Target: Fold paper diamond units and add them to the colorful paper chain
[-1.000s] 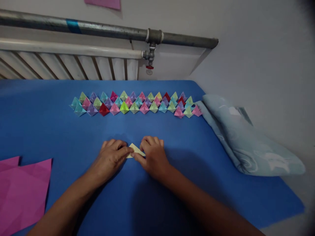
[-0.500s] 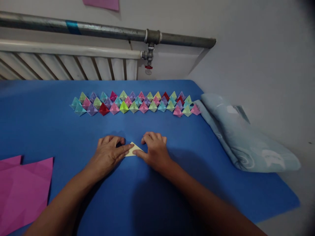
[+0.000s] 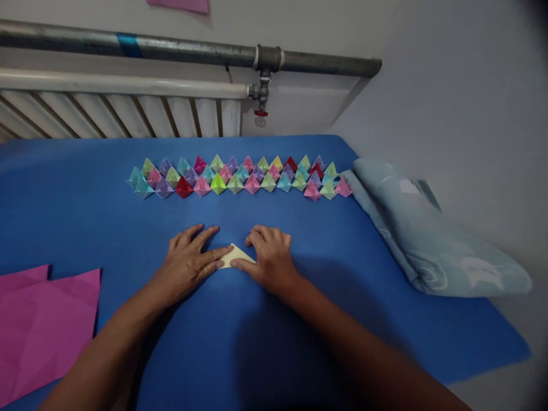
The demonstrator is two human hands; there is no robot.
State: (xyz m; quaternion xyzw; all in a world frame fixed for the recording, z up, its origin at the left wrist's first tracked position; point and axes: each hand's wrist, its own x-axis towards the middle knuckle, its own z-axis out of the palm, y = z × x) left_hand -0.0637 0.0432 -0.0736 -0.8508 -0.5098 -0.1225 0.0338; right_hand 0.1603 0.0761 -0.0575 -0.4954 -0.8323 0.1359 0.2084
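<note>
A small piece of pale yellow paper [image 3: 235, 255], folded to a triangle-like shape, lies on the blue tabletop between my hands. My left hand [image 3: 188, 264] rests flat with fingers spread, its index finger and thumb on the paper's left part. From the other side, my right hand [image 3: 270, 255] has its thumb stretched across the paper's lower right edge, while its other fingers are curled in. The right corner of the paper runs up against this hand and is partly hidden.
Rows of small folded paper shapes [image 3: 234, 184] in many colours stand towards the back. Large creased magenta paper sheets [image 3: 47, 325] lie at the left. A folded light blue cloth [image 3: 428, 240] is at the right edge. Behind the table [image 3: 192, 354] are a radiator [image 3: 162, 88] and a pipe [image 3: 197, 52].
The fingers of my left hand have uncurled and spread out. My right hand keeps nearly the same pose, its thumb still on the yellow paper. The view has shifted slightly.
</note>
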